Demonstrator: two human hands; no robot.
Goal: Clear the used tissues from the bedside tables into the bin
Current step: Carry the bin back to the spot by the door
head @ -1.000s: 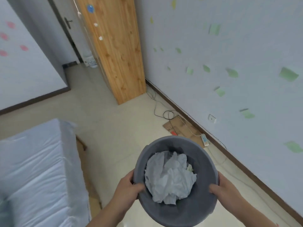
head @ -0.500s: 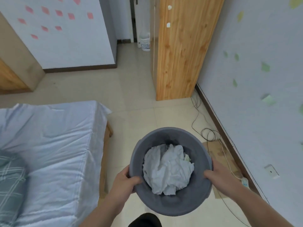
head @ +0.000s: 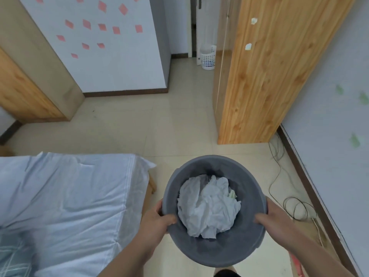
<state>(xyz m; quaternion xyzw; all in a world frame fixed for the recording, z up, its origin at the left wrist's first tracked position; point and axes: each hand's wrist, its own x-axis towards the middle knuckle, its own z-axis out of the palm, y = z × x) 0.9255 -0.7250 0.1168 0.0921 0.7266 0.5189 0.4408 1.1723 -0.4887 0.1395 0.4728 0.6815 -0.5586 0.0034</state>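
Right now, in the head view, both hands carry the bin [head: 214,164] off the floor: the left hand [head: 157,217] and right hand [head: 276,215] each curl closed over opposite sides of its rim, thumbs hooked inside. Crumpled tissues [head: 207,206] fill its bottom. The bed [head: 65,196] lies just to the left, the wardrobe [head: 259,76] ahead on the right, with cables [head: 295,204] on the floor near the wall. To carry it well, I'd keep the bin level and step clear of the cables. Compared with half a second ago, the view has swung left, showing more doorway; the grip is unchanged.
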